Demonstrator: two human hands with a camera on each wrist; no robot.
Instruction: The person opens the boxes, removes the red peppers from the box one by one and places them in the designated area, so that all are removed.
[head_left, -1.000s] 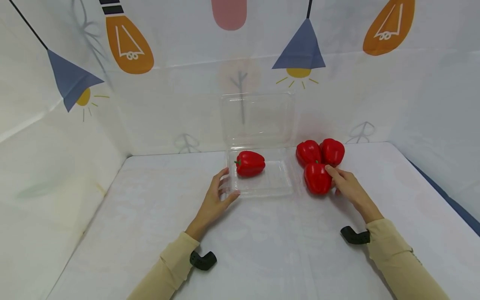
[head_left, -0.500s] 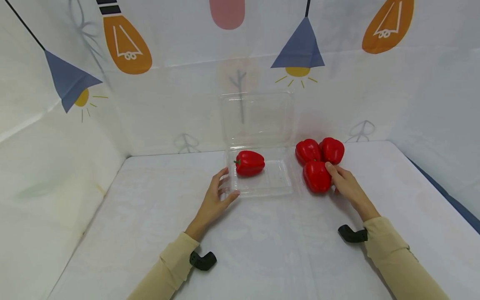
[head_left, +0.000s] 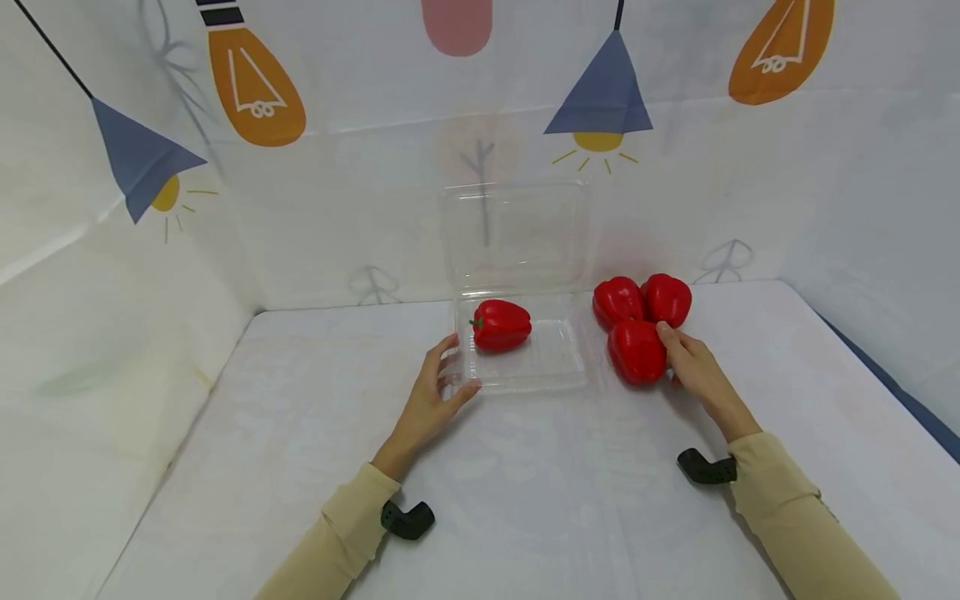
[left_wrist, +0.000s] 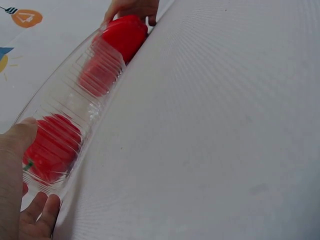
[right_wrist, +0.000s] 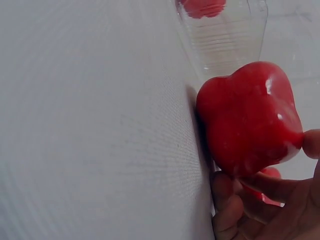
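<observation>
A clear plastic container (head_left: 555, 354) sits at the back middle of the table, its see-through lid (head_left: 517, 237) raised against the backdrop. One red bell pepper (head_left: 501, 326) with a green stem lies in its left half. My left hand (head_left: 424, 412) holds the container's left end; in the left wrist view the thumb is at the rim and the fingers are lower down. Right of the container, my right hand (head_left: 702, 377) grips a second red bell pepper (right_wrist: 247, 117), thumb on one side and fingers on the other. That pepper appears to be on or just above the cloth.
Behind the held pepper, two more red bell peppers (head_left: 618, 302) stand close together near the table's back edge. A white cloth (head_left: 525, 492) covers the table. A printed backdrop (head_left: 360, 200) rises directly behind, with side sheets at left and right.
The held pepper has tipped slightly and shifted a little in the right hand; its green stem no longer shows. The left hand and container have stayed in place.
</observation>
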